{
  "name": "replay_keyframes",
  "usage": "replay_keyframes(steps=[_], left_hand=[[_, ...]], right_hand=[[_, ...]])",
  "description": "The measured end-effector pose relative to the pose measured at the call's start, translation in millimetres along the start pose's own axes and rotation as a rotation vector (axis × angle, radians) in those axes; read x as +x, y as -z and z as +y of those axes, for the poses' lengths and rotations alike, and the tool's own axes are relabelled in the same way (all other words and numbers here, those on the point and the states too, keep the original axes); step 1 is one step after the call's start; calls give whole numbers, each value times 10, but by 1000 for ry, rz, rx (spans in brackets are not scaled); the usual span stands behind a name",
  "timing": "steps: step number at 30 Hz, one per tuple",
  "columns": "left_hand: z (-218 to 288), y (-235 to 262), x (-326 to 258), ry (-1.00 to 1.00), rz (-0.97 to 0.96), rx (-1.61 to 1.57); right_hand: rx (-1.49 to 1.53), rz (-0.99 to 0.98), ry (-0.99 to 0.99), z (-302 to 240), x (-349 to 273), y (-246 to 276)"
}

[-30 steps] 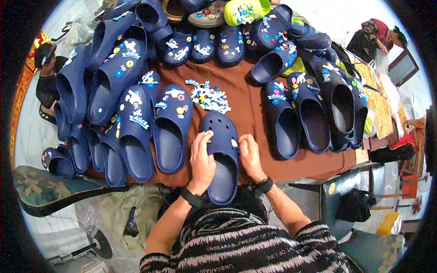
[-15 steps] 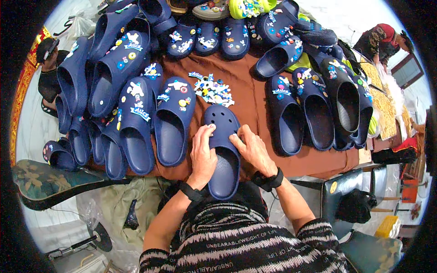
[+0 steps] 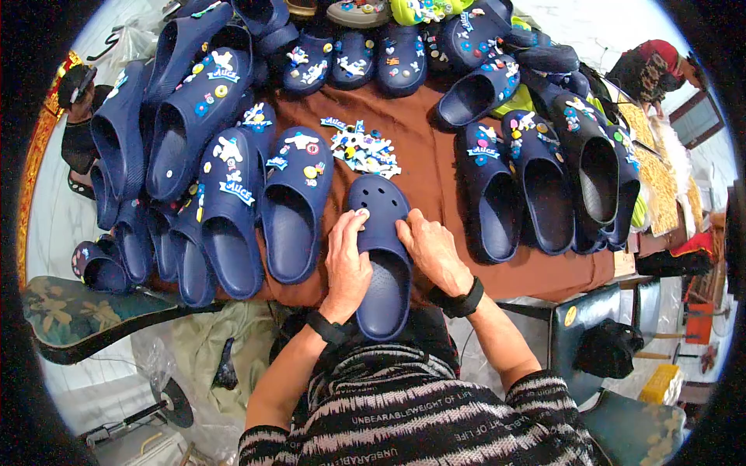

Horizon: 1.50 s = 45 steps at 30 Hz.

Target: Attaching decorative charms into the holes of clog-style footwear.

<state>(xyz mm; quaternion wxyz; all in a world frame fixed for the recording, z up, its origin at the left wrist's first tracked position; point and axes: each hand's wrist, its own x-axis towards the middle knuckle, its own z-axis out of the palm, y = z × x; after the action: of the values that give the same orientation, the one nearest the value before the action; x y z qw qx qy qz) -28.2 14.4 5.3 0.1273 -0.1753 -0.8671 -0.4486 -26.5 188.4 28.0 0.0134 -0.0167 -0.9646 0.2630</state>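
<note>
A plain navy clog lies at the table's near edge, toe pointing away from me, with several small holes showing on its upper. My left hand is closed on its left side, the fingertips reaching over the upper. A tiny pale spot shows at those fingertips; I cannot make out what it is. On the opposite side, my right hand grips the clog's edge, thumb against the upper and the other fingers partly hidden. Just beyond the toe sits a loose pile of colourful shoe charms.
Navy clogs with charms crowd the left side, and more decorated clogs stand at the right and back. A brown cloth covers the table. Chairs flank me, and another person bends at the far right.
My right hand has shifted slightly along the clog's right side, its thumb drawn back toward the edge. The left hand keeps nearly the same hold.
</note>
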Motion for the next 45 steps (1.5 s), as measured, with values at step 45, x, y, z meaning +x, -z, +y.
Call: replay_keyframes(steps=[45], left_hand=[[-176,35,-28,64,25,14]], right_hand=[[128,-212,716,-198,787,4]])
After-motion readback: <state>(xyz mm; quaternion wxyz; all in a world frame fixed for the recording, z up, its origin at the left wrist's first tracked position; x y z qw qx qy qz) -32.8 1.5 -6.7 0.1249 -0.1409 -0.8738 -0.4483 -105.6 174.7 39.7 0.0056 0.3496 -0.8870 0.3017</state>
